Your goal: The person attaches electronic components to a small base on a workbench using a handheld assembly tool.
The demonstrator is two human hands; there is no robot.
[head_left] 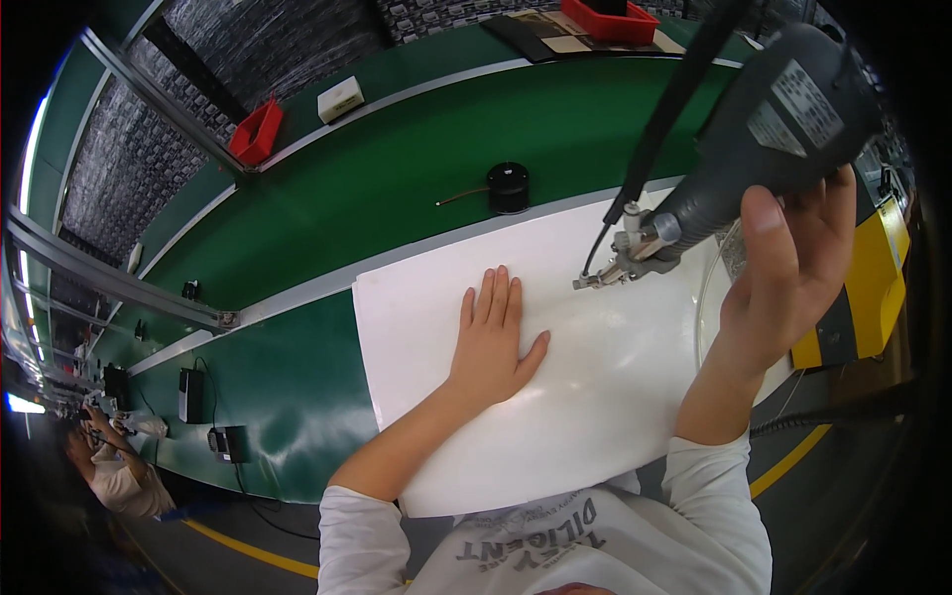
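Note:
My left hand [489,340] lies flat, palm down and fingers apart, on a large white board [595,397] on the green workbench. My right hand [793,258] is raised at the right and grips a grey power screwdriver [764,129]. The tool is tilted, its metal tip [585,282] pointing down-left just above the board, a little right of my left fingertips. A black cable [664,119] runs up from the tool's front toward the top of the view.
A black round part with a thin wire [508,187] sits on the green conveyor belt behind the board. Red bins [256,132] [615,20] and a white box [340,99] stand farther back. A yellow fixture [873,288] is at the right. Another person [119,476] works at far left.

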